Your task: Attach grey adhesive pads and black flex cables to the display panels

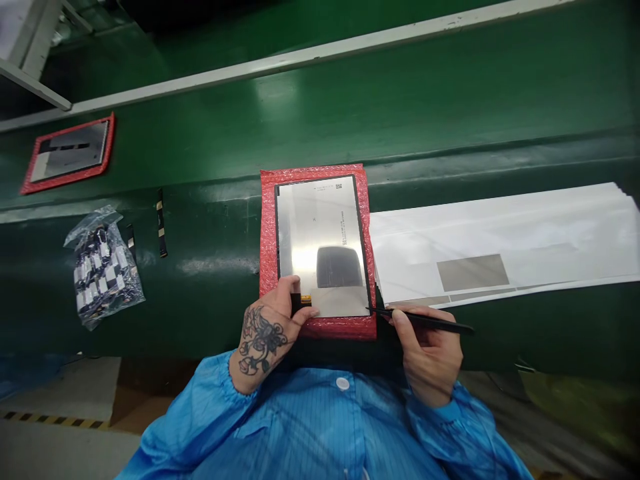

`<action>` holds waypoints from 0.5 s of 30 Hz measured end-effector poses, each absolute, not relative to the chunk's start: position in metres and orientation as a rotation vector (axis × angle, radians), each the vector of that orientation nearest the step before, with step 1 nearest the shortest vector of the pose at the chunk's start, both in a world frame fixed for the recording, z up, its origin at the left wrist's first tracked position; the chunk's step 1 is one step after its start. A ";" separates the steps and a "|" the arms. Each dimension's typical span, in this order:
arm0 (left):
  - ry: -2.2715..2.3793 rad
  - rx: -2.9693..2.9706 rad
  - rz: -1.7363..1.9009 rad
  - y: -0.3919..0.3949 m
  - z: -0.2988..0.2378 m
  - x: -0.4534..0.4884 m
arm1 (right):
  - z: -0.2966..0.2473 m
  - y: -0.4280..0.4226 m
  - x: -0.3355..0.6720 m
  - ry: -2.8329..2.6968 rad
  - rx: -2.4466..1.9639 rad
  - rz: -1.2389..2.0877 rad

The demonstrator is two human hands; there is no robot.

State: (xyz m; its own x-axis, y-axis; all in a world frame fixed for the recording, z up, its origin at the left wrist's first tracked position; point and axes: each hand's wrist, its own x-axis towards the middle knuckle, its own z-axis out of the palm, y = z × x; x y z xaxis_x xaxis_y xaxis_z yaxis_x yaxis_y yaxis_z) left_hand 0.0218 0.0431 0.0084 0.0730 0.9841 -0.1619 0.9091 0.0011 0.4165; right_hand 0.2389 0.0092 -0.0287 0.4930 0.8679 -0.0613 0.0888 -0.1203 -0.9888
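Display panel (327, 227): lies on its red bubble-wrap sheet (269, 233), midway along the workbench (215, 300) and close to its front edge; the silvery back faces up, with a printed square code near the far right corner.

Left hand (270, 330): thumb and forefinger are spread apart, laid over the panel's near left corner on either side of a dark strip beside a gold-coloured flex tail (306, 300); a floral tattoo covers the back of the hand.

Right hand (433, 353): fingers are closed around black tweezers (450, 325), whose tip points left at the panel's near right corner; whether tip and panel touch cannot be told.

Paper stack (550, 227): white sheets lie just right of the bubble wrap, reaching toward the bench's right side; a grey rectangle (473, 273) shows on top, with narrower grey strips along the near edge.

Second panel (75, 155): lies on red wrap (109, 150) toward the bench's far left corner.

Clear bag (105, 270): filled with black-and-white parts, near the left end of the bench; a loose flex cable (161, 223) lies to its right.

Clothing: blue smock (320, 420) with a white button, at the front edge.
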 end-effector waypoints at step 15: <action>1.703 2.106 0.844 0.028 0.004 0.012 | -0.025 0.013 0.236 -0.796 -1.628 0.811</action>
State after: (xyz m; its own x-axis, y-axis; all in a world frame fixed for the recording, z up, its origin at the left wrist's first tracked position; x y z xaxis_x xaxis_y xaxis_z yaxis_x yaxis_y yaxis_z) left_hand 0.0125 0.0277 0.0035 0.1231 0.9600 0.2514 0.7815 -0.2499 0.5717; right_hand 0.2364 0.0130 -0.0254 0.5404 0.8351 -0.1032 0.0867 -0.1773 -0.9803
